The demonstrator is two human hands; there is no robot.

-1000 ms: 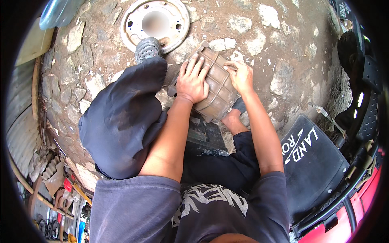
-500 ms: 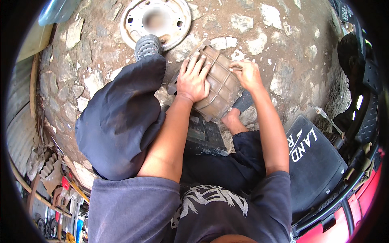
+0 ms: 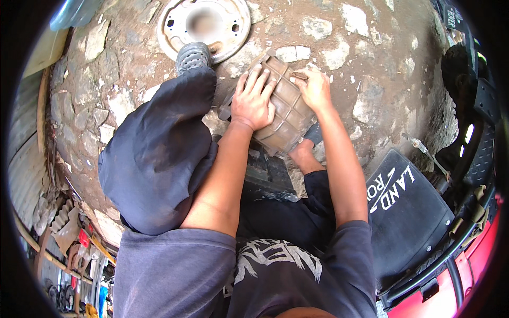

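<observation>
A brown, dirty metal casing with a grid of raised ribs (image 3: 289,119) lies tilted in front of me, between my feet. My left hand (image 3: 253,103) rests flat on its left part, fingers stretched out over the ribs. At the casing's upper right, my right hand (image 3: 315,89) has thumb and fingers pinched together close to the ribbed surface. Something small and dark may be between those fingertips; its kind cannot be made out. The casing's underside is hidden.
A round pale metal plate with holes (image 3: 241,32) lies far ahead, by my left shoe (image 3: 194,57). A dark block (image 3: 270,177) sits below the casing. On the right are a black mud flap (image 3: 413,225) and a red vehicle body (image 3: 437,297). Stones stud the dirt ground.
My right hand has shifted left and slightly up over the casing, its forearm swinging left with it. My left hand stays in the same place on the casing.
</observation>
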